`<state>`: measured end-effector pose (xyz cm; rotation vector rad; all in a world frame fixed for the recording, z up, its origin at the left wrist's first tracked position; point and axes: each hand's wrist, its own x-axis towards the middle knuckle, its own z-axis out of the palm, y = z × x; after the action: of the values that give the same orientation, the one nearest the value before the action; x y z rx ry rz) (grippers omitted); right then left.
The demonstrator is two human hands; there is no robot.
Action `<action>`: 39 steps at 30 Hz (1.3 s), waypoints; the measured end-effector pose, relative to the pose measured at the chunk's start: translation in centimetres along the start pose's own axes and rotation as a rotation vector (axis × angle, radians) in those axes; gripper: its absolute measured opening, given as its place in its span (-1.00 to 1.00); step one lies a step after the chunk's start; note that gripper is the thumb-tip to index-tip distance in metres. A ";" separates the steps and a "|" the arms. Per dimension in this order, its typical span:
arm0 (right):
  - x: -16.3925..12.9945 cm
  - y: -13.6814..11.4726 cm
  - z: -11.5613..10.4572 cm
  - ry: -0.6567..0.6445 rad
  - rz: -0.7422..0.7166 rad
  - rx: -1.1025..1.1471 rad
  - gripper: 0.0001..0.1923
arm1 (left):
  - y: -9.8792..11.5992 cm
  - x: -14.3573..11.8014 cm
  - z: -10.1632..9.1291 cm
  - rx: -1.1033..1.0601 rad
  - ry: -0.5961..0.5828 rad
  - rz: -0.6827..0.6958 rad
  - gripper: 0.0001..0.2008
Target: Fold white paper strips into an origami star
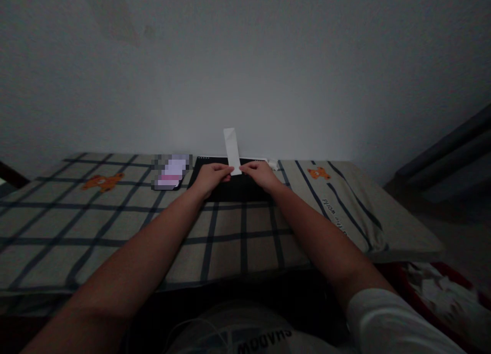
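A long, narrow strip of white paper (232, 149) stands up between my hands, with a crease near its top end. My left hand (211, 177) pinches its lower left edge between thumb and fingers. At the lower right edge, my right hand (263, 174) pinches the same strip. Both hands are just over a flat black rectangular mat or board (238, 193) that lies on the cloth. Small pale marks run along the board's far edge.
A checked cloth with bear prints covers the table (245, 241), which stands against a grey wall (245, 62). Left of the board lies a phone (171, 172) with a blurred screen. Crumpled white material (273, 164) sits by the board's far right corner. A red bin (410, 292) holding white scraps stands lower right.
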<state>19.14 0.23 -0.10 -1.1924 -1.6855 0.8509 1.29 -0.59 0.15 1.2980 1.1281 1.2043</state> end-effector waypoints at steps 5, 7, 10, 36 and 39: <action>0.2 0.5 0.1 0.012 0.010 0.023 -0.70 | 0.1 -0.2 0.1 -0.012 -0.038 -0.011 -0.71; 0.1 0.5 0.1 -0.011 0.028 0.026 -0.68 | 0.3 -0.4 0.1 0.038 -0.007 0.019 -0.73; 0.0 0.4 0.1 -0.036 0.033 0.014 -0.67 | 0.6 -0.5 0.1 0.094 0.028 0.057 -0.74; -0.4 -0.5 0.2 0.010 -0.141 -0.122 -0.73 | -0.3 0.4 -0.1 -0.111 0.031 0.091 -0.68; 0.0 -0.3 -0.1 0.143 -0.082 -0.005 -0.68 | -0.3 0.3 -0.1 -0.214 -0.044 0.048 -0.71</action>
<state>19.11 0.11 0.23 -1.1513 -1.6101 0.6951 1.25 -0.22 -0.11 1.1876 0.9142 1.2876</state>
